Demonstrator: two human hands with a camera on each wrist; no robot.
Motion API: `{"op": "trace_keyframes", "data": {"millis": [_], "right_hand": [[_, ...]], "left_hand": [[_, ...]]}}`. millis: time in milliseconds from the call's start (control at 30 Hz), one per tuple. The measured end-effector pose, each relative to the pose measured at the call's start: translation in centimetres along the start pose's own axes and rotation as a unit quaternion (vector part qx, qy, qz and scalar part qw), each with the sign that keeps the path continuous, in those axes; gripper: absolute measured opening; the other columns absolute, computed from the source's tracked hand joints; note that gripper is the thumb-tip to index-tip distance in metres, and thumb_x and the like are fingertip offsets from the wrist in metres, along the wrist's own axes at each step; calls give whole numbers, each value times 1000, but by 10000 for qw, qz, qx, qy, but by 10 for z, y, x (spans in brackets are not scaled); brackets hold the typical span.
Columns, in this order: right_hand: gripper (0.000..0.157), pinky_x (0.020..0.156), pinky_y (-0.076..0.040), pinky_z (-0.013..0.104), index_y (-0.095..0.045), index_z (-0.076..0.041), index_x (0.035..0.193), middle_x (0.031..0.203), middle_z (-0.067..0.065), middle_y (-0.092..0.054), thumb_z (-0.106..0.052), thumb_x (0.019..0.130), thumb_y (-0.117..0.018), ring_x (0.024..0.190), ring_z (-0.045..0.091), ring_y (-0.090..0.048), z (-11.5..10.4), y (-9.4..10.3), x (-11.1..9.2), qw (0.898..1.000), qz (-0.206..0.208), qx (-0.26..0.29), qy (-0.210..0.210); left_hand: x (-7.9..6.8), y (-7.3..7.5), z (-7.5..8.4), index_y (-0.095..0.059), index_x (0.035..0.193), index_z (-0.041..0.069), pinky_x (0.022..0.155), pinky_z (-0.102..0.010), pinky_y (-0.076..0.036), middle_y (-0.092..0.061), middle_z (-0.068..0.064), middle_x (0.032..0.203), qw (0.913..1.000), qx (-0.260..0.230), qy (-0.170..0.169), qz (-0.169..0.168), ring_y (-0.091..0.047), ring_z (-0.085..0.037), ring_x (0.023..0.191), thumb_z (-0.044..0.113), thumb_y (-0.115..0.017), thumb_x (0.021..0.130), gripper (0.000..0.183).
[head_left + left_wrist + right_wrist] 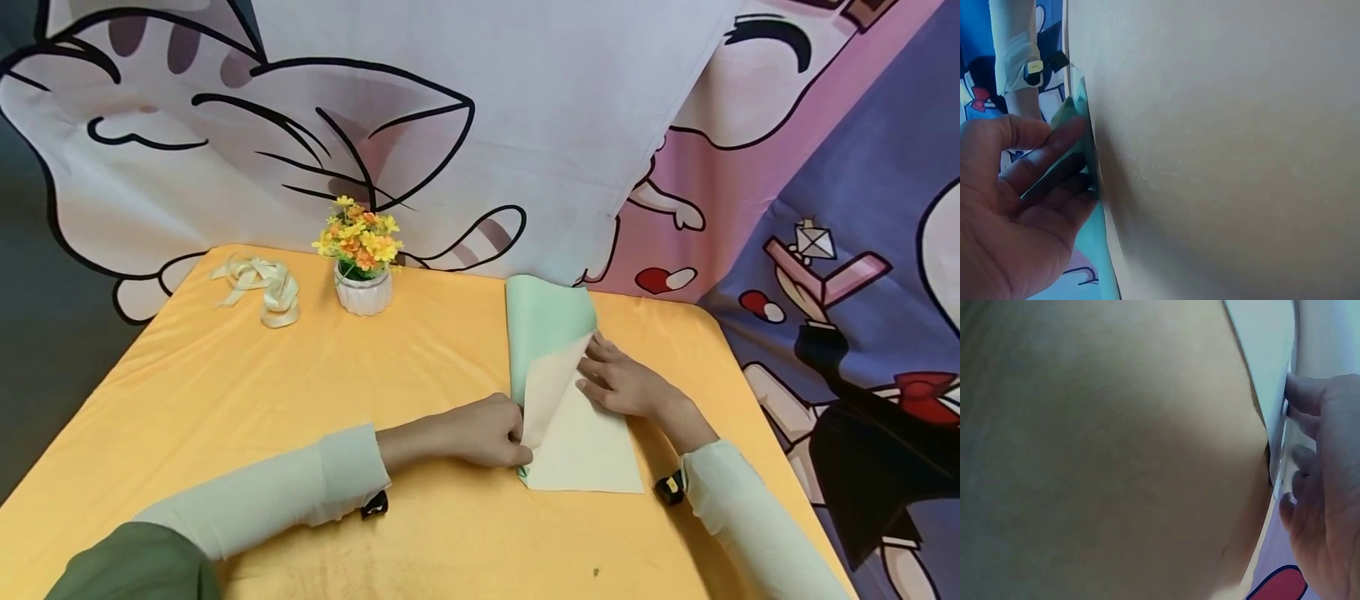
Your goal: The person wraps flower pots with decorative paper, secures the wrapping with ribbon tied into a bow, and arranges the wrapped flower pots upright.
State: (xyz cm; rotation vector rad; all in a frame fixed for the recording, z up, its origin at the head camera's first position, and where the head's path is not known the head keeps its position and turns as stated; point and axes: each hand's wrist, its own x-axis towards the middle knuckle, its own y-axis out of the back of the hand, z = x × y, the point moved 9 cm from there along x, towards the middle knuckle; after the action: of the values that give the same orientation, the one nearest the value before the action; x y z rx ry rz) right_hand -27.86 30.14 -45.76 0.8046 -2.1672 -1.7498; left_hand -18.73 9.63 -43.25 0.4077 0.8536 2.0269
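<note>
A sheet of paper (573,450), mint green on one face and cream on the other, lies at the right of the table. Its left side is curled over, so a green roll stands at the top and a cream flap slants across the lower part. My left hand (487,431) pinches the flap's lower left corner; in the left wrist view, thumb and index finger meet at the green edge (1088,147). With fingers extended, my right hand (618,379) touches the sheet beside the flap's upper right edge. The right wrist view has that hand (1329,469) beside the paper's pale edge (1269,356).
A white pot of yellow and orange flowers (362,262) stands at the back of the yellow-covered table (300,375). Left of it lies a loose coil of cream ribbon (262,283). Printed cartoon cloth (570,125) hangs behind the table and along its right side.
</note>
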Motion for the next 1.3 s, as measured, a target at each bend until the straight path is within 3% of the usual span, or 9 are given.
{"op": "trace_keyframes", "data": {"millis": [100,233,467,567,667,867,967,1100,1300], "right_hand": [[63,141,-19,69,-47,-2,169,186,24,-25,-35,117,-58,175,50,-13,-1,0,2,10000,-65,27,32],[63,139,-24,68,-42,-5,173,185,22,-28,-35,119,-56,174,48,-21,-4,2,3,9997,-165,117,118],[65,138,-26,70,-38,-9,176,186,22,-26,-34,119,-56,174,49,-20,-6,6,4,9986,-408,222,239],[65,138,-25,71,-37,-9,176,187,22,-25,-34,119,-56,174,50,-19,-7,6,4,9981,-459,283,282],[65,138,-23,72,-36,-8,176,187,22,-24,-33,120,-56,174,50,-17,-8,6,4,9976,-517,360,271],[66,138,-23,72,-35,-8,176,187,23,-23,-34,119,-57,174,50,-17,-7,5,5,9973,-561,407,258],[67,138,-24,72,-35,-10,176,187,22,-22,-36,119,-57,175,49,-17,-6,4,5,9973,-568,423,210],[68,138,-23,73,-36,-10,176,187,22,-23,-37,118,-58,174,49,-18,-5,4,5,9975,-543,409,185],[68,138,-22,72,-36,-10,176,187,22,-24,-36,118,-60,175,49,-18,-5,2,5,9972,-558,469,154]], "left_hand": [[-8,4,3,-31,48,27,54,-18,-21,-16,17,49,9997,-45,-164,166,-15,-3,52,15,-70,92,60],[-24,8,4,-32,49,26,52,-16,-19,-17,17,50,9984,-330,-127,444,-14,0,52,12,-69,92,58],[-58,14,-10,-35,51,24,53,-19,-24,-23,16,52,9793,-1174,1085,1238,-21,-3,53,14,-66,94,55],[-75,11,-16,-65,56,19,48,-20,-30,-35,13,46,9562,-1875,1735,1427,-28,-4,45,18,-66,99,42],[-87,0,-19,-87,84,9,42,-19,-35,-57,6,54,9290,-2766,2071,1327,-38,-4,39,19,-66,102,29],[-101,-40,-22,-83,114,-3,43,-14,-43,-77,1,82,8350,-4803,2568,785,-51,-1,46,19,-66,106,29],[-104,-55,-20,-81,120,-4,49,-15,-50,-79,0,84,7984,-5355,2693,567,-57,-1,51,23,-68,108,32],[-107,-65,-18,-74,136,-4,58,-20,-60,-84,-10,100,7761,-5673,2728,373,-65,-5,57,29,-67,112,42],[-110,-72,-18,-61,154,-2,61,-23,-64,-86,-16,106,7638,-5891,2638,-80,-72,-7,62,38,-56,118,54]]}}
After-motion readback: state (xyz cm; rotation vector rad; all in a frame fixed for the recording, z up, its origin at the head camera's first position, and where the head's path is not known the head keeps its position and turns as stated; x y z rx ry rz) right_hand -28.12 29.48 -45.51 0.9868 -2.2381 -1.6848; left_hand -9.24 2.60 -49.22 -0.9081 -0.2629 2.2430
